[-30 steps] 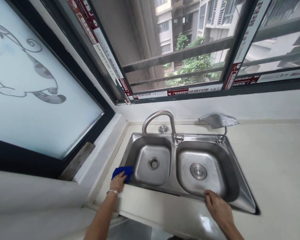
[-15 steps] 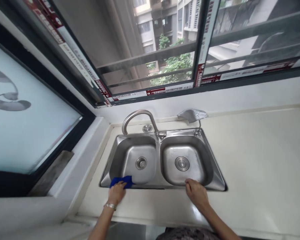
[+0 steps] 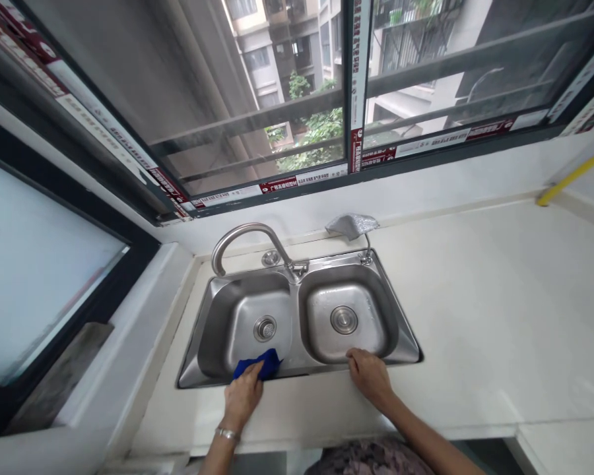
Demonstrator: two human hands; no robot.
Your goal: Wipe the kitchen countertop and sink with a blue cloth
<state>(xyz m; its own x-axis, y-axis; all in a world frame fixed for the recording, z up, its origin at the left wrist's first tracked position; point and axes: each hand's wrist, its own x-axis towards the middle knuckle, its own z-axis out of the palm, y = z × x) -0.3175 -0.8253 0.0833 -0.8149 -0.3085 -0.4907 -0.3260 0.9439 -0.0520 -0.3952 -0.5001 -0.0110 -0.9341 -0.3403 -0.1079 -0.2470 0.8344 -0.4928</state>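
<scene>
A blue cloth [image 3: 272, 361] lies bunched over the front rim of the steel double sink [image 3: 406, 343], at the left basin [image 3: 218, 343]. My left hand [image 3: 243, 397], with a bracelet at the wrist, presses down on it, fingers closed over the fabric. At the front edge of the right basin [image 3: 321, 330], my right hand [image 3: 369, 377] is closed, its curled fingers resting on the sink rim. Both basins have round drains, and a few water drops show in the right one.
A curved faucet [image 3: 245, 227] rises behind the basins. Silvery wrapping [image 3: 354, 225] covers a thin spout at the back right. Pale countertop [image 3: 485, 297] extends rightward toward a yellow pipe [image 3: 574, 173]. Windows line the back, and a dark-framed pane [image 3: 54, 264] stands at the left.
My left hand has slid the blue cloth rightward along the left basin's front rim. My right hand stays at the right basin's edge. The view has turned to the right.
</scene>
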